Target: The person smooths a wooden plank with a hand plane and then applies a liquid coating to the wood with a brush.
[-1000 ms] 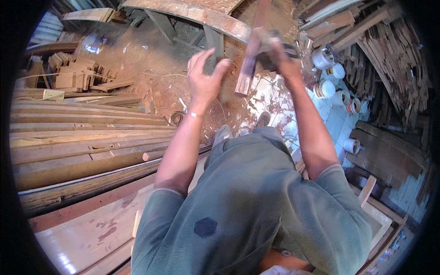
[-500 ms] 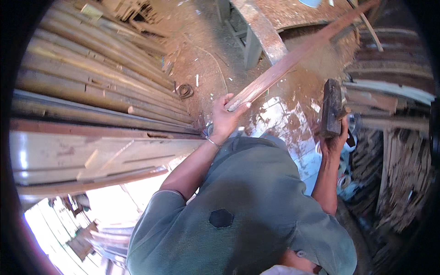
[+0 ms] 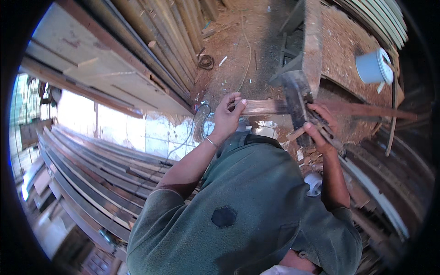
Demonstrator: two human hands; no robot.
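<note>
A long reddish-brown wooden strip (image 3: 263, 107) runs from the middle of the view out to the right, its far part smeared by motion. My left hand (image 3: 228, 117) is closed round the near end of this strip, thumb on top. My right hand (image 3: 323, 128) grips a dark wooden hand plane (image 3: 295, 103) with a crosswise peg handle. The plane stands across the strip and hides part of it. Whether its sole touches the wood I cannot tell.
A worn workbench (image 3: 312, 43) with shavings stands ahead, carrying a light blue bucket (image 3: 373, 66). Long boards (image 3: 151, 27) lean at the upper left, and stacked planks (image 3: 101, 169) lie at the left. A coiled strap (image 3: 206, 61) rests on the littered floor.
My view has turned to the right. The plane has moved left from beside the strip to across it. The strip now points more to the right than away from me.
</note>
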